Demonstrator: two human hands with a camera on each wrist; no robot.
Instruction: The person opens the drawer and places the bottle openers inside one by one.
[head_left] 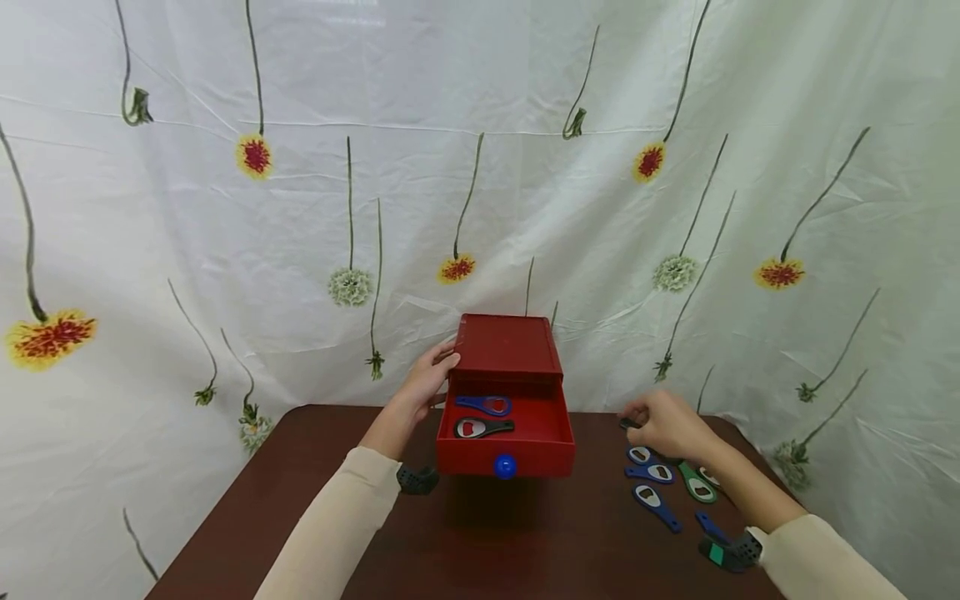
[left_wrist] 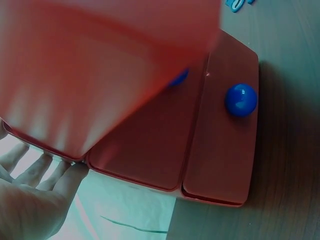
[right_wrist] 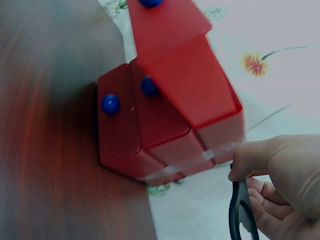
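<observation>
The right hand (head_left: 667,423) pinches a black bottle opener (right_wrist: 239,196), right of the red cabinet (head_left: 506,343); loose pinch could drop it. The left hand (head_left: 426,377), fingers nearly straight, touches the cabinet's left side; pushing may shift it.

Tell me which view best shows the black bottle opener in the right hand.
The right wrist view: the black bottle opener is large and close there, though the frame's bottom edge crops it. The head view shows only a small dark piece at the right hand; the left wrist view shows none.
</observation>
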